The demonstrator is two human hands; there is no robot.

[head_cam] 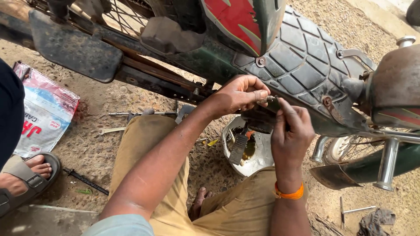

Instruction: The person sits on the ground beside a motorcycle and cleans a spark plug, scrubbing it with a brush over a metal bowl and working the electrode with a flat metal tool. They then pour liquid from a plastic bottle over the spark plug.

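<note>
Bolt: a small metal threaded part (267,100) sits between both hands, just under the scooter's ribbed footboard (302,61).
Left hand: the left hand (238,94) curls its fingers and pinches the part between thumb and forefinger.
Right hand: the right hand (291,126) is raised with fingers pressed together, its fingertips touching the part's other end; an orange band (288,193) circles the wrist.
Bowl: a white bowl (258,161) rests on the ground below the hands, holding dark oily liquid and a black ribbed piece (238,149).
Ground: sandy dirt with a wrench (111,130), a thin rod (135,114) and a printed plastic bag (43,111).
Nearby: another person's sandalled foot (26,175) stands at the left.
</note>
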